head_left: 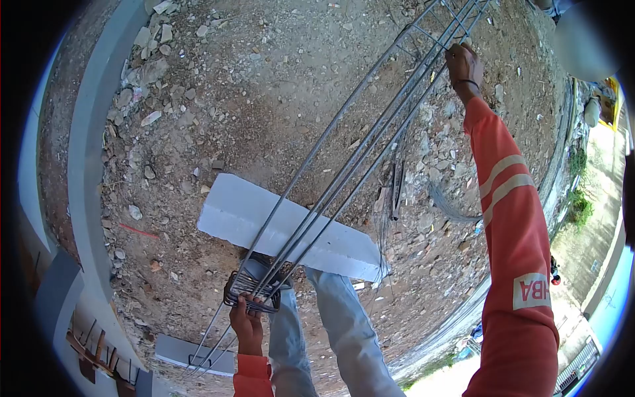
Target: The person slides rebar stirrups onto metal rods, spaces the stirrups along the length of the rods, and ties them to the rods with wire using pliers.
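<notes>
Several long steel bars (329,192) run diagonally from the lower left to the top right, tied with square stirrups near the top. My right hand (465,66), in a red sleeve, is closed round a bar at the upper right, beside the tied stirrups. Lower down, my left hand (247,323) grips a bunch of stirrups (256,289) stacked round the bars. Beneath the bars lies a pale block (291,228), just in front of my legs.
Rubble and stones (155,66) cover the dirt ground. A low wall (92,152) curves along the left. Another pale block (192,355) lies at the lower left. Loose wire (450,206) lies right of the bars.
</notes>
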### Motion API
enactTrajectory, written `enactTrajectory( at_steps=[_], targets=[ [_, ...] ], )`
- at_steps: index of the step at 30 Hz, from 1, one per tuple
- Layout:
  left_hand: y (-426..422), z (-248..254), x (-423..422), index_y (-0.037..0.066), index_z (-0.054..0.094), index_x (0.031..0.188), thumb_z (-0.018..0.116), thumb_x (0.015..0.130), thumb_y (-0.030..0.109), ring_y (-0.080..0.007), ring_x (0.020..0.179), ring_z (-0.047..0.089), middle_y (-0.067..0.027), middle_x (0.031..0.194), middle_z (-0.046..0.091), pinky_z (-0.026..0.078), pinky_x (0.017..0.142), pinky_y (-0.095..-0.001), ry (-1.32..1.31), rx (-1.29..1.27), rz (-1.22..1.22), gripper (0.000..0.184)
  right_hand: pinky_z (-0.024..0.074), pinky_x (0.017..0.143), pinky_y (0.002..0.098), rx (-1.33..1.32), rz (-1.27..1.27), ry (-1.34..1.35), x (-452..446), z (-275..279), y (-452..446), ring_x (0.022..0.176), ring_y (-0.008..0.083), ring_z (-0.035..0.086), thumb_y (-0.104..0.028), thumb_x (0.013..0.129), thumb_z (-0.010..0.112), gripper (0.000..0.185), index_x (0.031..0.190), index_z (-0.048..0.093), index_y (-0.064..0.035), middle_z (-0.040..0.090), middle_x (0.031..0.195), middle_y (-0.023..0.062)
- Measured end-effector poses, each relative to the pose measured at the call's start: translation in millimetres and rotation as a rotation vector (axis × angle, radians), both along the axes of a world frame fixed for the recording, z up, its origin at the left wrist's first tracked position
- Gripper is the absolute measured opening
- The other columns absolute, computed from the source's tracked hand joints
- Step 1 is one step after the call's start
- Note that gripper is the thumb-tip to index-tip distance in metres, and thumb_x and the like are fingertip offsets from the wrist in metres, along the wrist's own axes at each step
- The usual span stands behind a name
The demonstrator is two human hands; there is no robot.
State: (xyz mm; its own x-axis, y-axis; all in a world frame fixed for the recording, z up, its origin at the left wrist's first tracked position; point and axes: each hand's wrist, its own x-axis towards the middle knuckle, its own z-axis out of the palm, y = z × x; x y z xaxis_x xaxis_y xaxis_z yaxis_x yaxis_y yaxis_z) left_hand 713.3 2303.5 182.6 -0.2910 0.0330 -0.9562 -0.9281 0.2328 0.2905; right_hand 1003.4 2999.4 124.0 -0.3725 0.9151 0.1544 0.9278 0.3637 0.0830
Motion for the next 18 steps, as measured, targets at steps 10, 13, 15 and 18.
enactTrajectory(
  at_steps=[10,13,15,18],
  targets=[
    [4.6,-0.5,-4.6,0.005,0.059,0.107,0.064,0.093,0.024,-0.0202,0.090,0.062,-0.0048,0.096,0.062,0.052,0.084,-0.0358,-0.036,-0.005,-0.010,0.024,0.0473,0.070,0.0482,0.054,-0.059,-0.036,-9.6,-5.4,-18.8,0.082,0.0387,0.061,-0.029,0.081,0.063,0.021,0.081,0.062,-0.0078,0.061,0.089,0.0126],
    [2.9,-1.5,-5.1,0.005,0.058,0.107,0.064,0.093,0.023,-0.0203,0.090,0.062,-0.0048,0.096,0.062,0.052,0.084,-0.0360,-0.052,0.057,0.008,0.024,0.0482,0.071,0.0482,0.074,-0.051,-0.045,-9.0,-7.2,-31.9,0.085,0.0394,0.061,-0.025,0.082,0.061,0.017,0.085,0.063,-0.0091,0.062,0.095,0.0128],
    [4.0,1.3,-5.1,0.007,0.058,0.107,0.065,0.092,0.026,-0.0193,0.092,0.060,-0.0029,0.096,0.060,0.049,0.086,-0.0361,-0.061,0.066,-0.008,0.025,0.0490,0.072,0.0487,0.045,-0.052,-0.041,-7.0,-9.4,-37.1,0.087,0.0401,0.062,-0.022,0.082,0.058,0.014,0.088,0.062,-0.0095,0.062,0.101,0.0131],
    [3.0,-0.1,-6.4,0.007,0.058,0.107,0.066,0.092,0.026,-0.0194,0.092,0.060,-0.0030,0.096,0.060,0.049,0.086,-0.0362,-0.062,0.062,-0.012,0.026,0.0481,0.074,0.0501,-0.015,-0.162,0.052,-3.8,-11.1,-25.4,0.088,0.0413,0.061,-0.024,0.083,0.060,0.016,0.087,0.061,-0.0091,0.063,0.096,0.0178]
  ],
)
